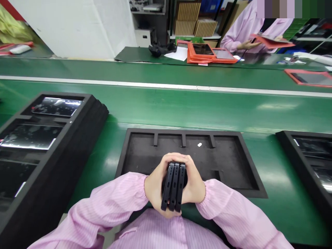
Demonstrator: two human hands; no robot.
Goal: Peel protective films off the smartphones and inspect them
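My left hand (156, 185) and my right hand (195, 183) are closed together around a stack of three black smartphones (173, 186). The phones stand on edge side by side, and their narrow ends with ports and small holes face me. Their broad faces are mostly covered by my palms and fingers. Beneath and beyond my hands lies a black foam tray (145, 155) with low dividers along its far side. A small white scrap (199, 144) rests in it.
At left, stacked black foam trays (85, 138) hold dark-screened devices (55, 105). Another foam tray (287, 141) with devices is at right. Across the green bench (207, 110), a person in a pink sleeve (233, 36) handles a red-framed panel (272, 40) near stacked red-cased panels (202, 52).
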